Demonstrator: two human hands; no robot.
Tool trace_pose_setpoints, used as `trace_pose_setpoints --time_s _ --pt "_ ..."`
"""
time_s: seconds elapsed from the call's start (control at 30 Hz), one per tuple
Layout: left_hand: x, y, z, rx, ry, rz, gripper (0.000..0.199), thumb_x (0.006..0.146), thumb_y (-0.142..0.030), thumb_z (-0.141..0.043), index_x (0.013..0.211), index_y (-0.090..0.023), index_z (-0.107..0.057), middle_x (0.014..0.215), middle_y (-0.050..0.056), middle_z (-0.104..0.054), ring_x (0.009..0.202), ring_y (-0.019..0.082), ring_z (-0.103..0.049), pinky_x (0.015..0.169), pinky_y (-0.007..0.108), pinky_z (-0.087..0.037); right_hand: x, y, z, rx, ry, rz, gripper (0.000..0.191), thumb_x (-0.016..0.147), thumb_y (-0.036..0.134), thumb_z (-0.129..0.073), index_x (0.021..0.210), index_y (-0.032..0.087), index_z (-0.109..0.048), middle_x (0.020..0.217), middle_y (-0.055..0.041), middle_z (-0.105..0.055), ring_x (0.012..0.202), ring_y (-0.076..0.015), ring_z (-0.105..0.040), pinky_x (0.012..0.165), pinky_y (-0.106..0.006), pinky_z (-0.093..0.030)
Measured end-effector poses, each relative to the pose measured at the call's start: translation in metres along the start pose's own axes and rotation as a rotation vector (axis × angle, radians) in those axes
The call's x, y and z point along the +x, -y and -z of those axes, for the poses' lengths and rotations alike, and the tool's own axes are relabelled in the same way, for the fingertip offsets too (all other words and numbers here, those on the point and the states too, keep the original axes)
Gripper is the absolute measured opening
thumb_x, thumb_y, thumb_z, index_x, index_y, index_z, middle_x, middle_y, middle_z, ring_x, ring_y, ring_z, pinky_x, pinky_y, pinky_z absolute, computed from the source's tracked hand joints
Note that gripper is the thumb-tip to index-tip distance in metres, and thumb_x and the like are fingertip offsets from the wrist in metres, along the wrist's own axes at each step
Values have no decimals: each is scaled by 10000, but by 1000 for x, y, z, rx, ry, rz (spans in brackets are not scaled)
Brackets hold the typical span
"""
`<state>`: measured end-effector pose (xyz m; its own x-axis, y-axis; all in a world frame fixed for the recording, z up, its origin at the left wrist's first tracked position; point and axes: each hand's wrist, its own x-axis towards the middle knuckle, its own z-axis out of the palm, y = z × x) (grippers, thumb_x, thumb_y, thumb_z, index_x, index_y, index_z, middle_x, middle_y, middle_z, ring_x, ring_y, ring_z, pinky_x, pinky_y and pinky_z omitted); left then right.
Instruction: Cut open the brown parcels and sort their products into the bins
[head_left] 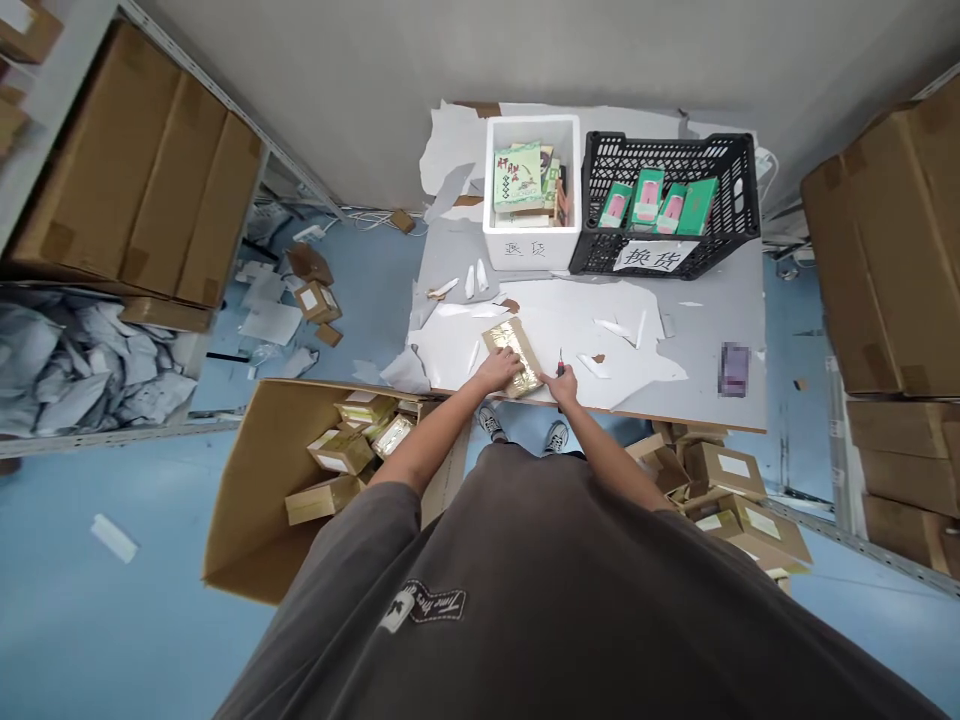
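A small flat cardboard box with shiny tape lies slanted near the table's front edge. My left hand rests over its left side, fingers bent on the tape, holding it against the table. At the box's right corner is my right hand, closed around a slim red-and-black handled tool. Its thin dark tip points away from me; whether it is a knife or a screwdriver is too small to tell. The right thumb and index finger reach toward the box corner. Torn white paper scraps lie around.
Behind stand a white foam box of small packages and a black plastic crate with green boxes. A large open carton of parcels stands at left, more boxes at right. Shelves with cartons flank the table. A blurred purple item lies right.
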<state>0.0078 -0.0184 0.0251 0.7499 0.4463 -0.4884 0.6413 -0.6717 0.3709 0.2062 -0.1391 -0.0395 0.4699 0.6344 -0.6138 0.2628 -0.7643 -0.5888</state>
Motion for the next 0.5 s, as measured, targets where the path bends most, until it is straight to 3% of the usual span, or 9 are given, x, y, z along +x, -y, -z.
trace_pose_setpoints --time_s 0.07,0.17,0.27,0.37,0.5 --pt "0 -7 -5 48 -43 84 546 865 -361 -880 1390 -302 -739 1444 163 -647 1470 393 -453 1279 518 -314 22 24 -1 18 -50 53 535 729 589 -843 976 282 -481 979 -21 -694 967 -250 -682 786 -301 -514" --pt "2 -23 -16 28 -149 302 656 838 -495 -931 1401 -246 -705 1457 192 -604 1406 406 -483 1192 519 -405 58 65 0 0 -14 155 560 681 519 -915 964 272 -499 993 -10 -707 904 -213 -656 777 -282 -498" --pt "10 -38 -24 -27 -244 456 687 837 -459 -949 1404 -207 -655 1486 196 -586 1394 389 -498 1144 494 -460 77 92 3 -92 45 239 524 711 532 -923 927 263 -529 953 -8 -712 873 -203 -634 765 -278 -493" --pt "16 -47 -28 -70 -314 455 766 769 -343 -1001 1413 -187 -616 1547 201 -558 1460 383 -479 1136 468 -491 74 95 17 -169 116 316 430 868 582 -828 869 252 -552 888 -10 -703 826 -197 -636 739 -270 -493" --pt "11 -48 -38 -149 -362 419 697 760 -247 -990 1362 -192 -643 1612 204 -536 1527 376 -499 1155 446 -513 49 74 54 -223 335 285 323 1119 508 -538 981 222 -599 728 0 -662 612 -180 -629 658 -271 -494"
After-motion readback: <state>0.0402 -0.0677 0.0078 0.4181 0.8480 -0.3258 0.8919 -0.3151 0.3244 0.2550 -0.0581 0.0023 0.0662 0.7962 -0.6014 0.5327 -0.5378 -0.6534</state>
